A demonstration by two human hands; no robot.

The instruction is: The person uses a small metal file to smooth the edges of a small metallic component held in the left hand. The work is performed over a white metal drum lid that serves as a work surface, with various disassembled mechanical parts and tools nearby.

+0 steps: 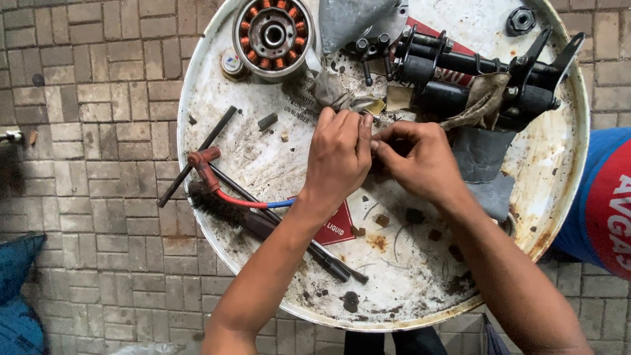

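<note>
My left hand [338, 154] and my right hand [415, 158] meet over the middle of a white, rusty drum top [217, 112]. Their fingertips pinch together on something small that the fingers hide. A dirty rag [483, 98] and a black metal frame part with two tubes [480, 72] lie just beyond my right hand. Under it lies a grey sheet [486, 167]. A round stator with copper coils [273, 34] rests at the far left of the drum top.
A wire brush [217, 204], a red-and-blue cable with a red cap [210, 167] and thin black rods [197, 154] lie at the left. A large nut [520, 20] sits far right. A blue-and-red drum [608, 204] stands right, on a grey brick floor [85, 164].
</note>
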